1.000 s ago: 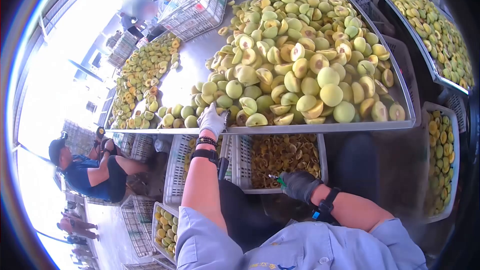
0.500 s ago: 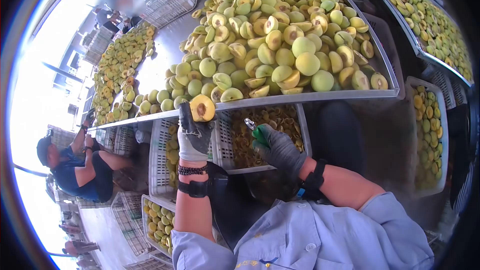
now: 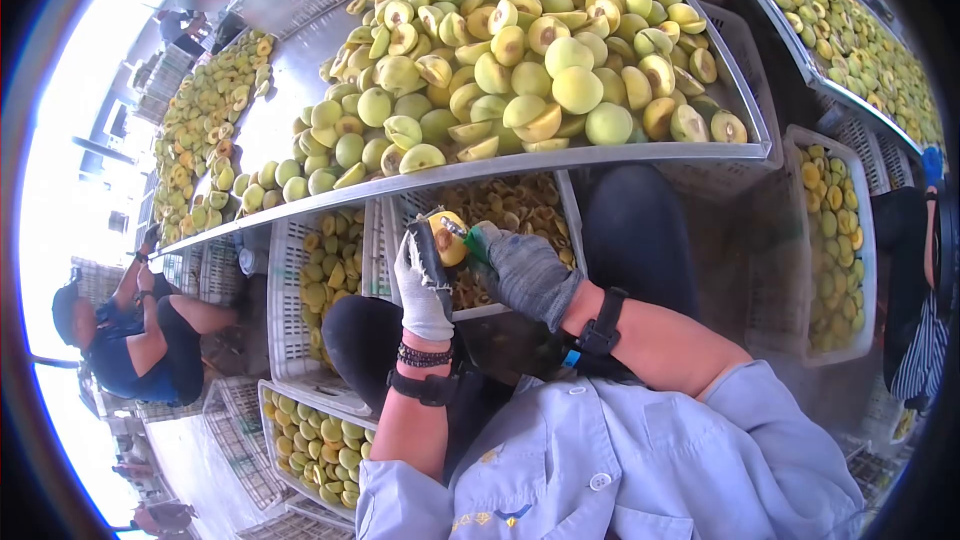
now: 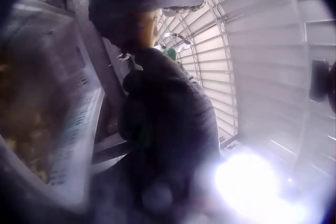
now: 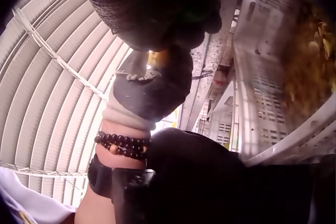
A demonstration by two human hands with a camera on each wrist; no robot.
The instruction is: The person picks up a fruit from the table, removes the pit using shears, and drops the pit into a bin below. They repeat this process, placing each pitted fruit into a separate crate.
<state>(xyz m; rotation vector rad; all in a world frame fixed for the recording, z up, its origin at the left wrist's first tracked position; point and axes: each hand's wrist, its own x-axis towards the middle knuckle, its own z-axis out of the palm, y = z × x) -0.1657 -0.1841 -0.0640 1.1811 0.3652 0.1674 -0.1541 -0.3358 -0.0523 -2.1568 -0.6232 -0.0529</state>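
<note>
The left hand (image 3: pixel 424 285), in a white and dark glove, grips a halved yellow fruit (image 3: pixel 449 242) with its cut face and brown centre showing. In a grey glove, the right hand (image 3: pixel 530 273) holds a green-handled tool (image 3: pixel 476 246), whose metal end (image 3: pixel 454 227) meets the cut face. Both hands are just below the table's edge. In the left wrist view the right hand (image 4: pixel 168 113) is a dark shape beside the fruit (image 4: pixel 146 30). The right wrist view shows the left hand (image 5: pixel 152 85) close under the right hand (image 5: pixel 152 8), with a bit of yellow fruit between.
A metal table (image 3: pixel 300 65) carries a heap of green fruit (image 3: pixel 480 35). Below it, one white crate (image 3: pixel 572 205) holds brown scraps and another (image 3: pixel 290 310) holds fruit. More crates stand left and right. A seated person (image 3: pixel 135 345) is at the left.
The left hand took a fruit half from the table edge and drew it back toward the body. The right hand rose, bringing the tool's end onto the fruit. The view shifted too.
</note>
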